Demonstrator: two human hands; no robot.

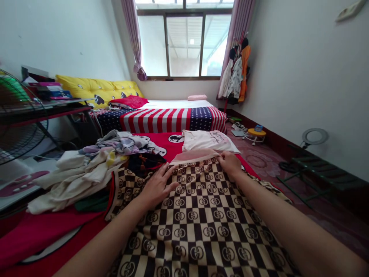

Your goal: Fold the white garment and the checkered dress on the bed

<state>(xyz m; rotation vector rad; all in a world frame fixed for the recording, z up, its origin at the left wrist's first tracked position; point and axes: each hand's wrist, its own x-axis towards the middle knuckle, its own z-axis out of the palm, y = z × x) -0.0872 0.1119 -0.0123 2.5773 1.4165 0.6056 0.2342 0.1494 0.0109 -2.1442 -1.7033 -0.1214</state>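
The garment [198,215] lies before a shirt [201,141], clothes pile [83,169] left, bed [167,104] behind.

A red cover [174,147] with round black-and-white prints bears a brown-and-beige checked garment [198,207] spread flat across the front, a loose heap of pale clothes [83,171] on its left and a folded white garment [206,141] toward its far edge.

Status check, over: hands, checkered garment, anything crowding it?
Left hand palm down on the checkered garment. Right hand pinching its far edge. Garment spread out, slightly rumpled. Clothes pile close at left, white garment just beyond.
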